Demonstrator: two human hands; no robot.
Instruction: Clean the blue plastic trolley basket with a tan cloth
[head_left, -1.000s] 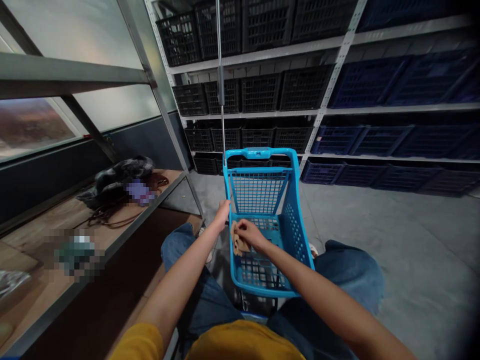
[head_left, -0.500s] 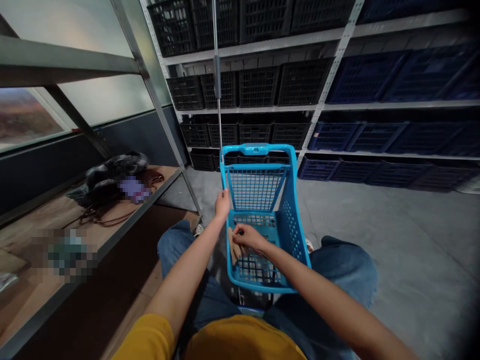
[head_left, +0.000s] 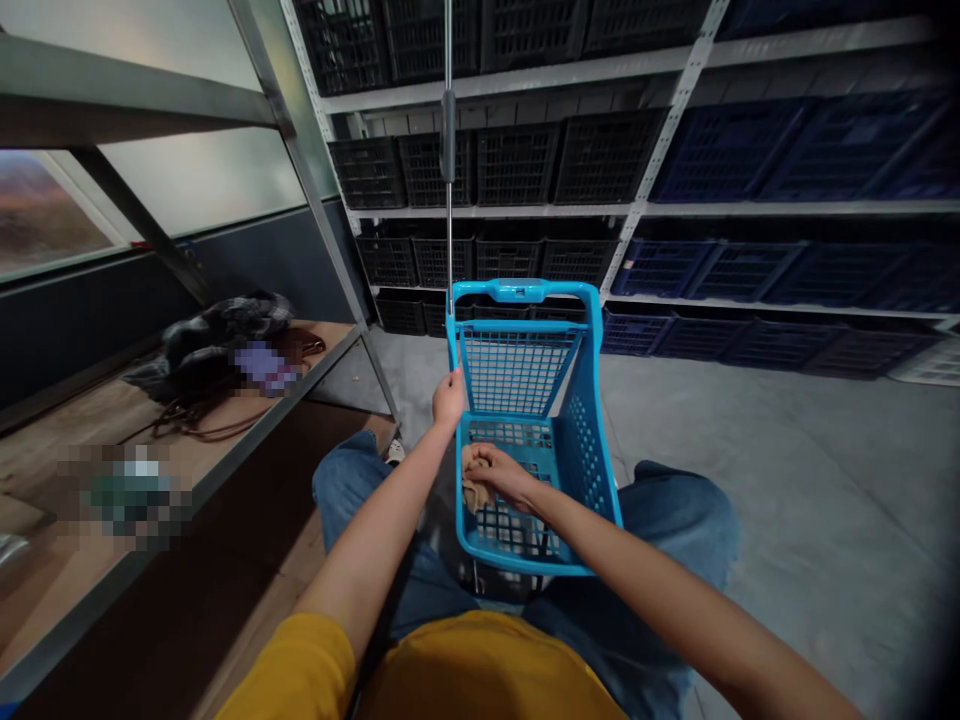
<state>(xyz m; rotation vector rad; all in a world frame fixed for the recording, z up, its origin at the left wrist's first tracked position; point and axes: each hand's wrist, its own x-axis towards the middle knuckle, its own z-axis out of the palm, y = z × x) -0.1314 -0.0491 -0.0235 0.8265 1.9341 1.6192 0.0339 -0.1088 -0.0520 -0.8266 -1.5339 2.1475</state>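
Note:
Between my knees stands a blue plastic shopping cart (head_left: 589, 460) with mesh panels and a handle bar at its far end. My left hand (head_left: 448, 399) is closed around the cart's left rim. Inside the basket, my right hand (head_left: 504, 476) grips a crumpled tan cloth (head_left: 474, 494) and presses it against the inner left wall. Part of the cloth is hidden under my fingers. A thin metal pole (head_left: 449, 235) with a grey sleeve rises from the far left corner of the cart.
Racks of black crates (head_left: 517, 165) and dark blue crates (head_left: 731, 150) stand ahead. On my left, a metal-framed wooden shelf (head_left: 225, 440) carries a plaid cloth (head_left: 225, 325), brown straps and blurred items. Grey floor (head_left: 825, 480) lies to the right.
My right hand has moved slightly up along the basket's left wall, and the cloth is now more bunched. My left hand stays on the rim. The view has shifted a little.

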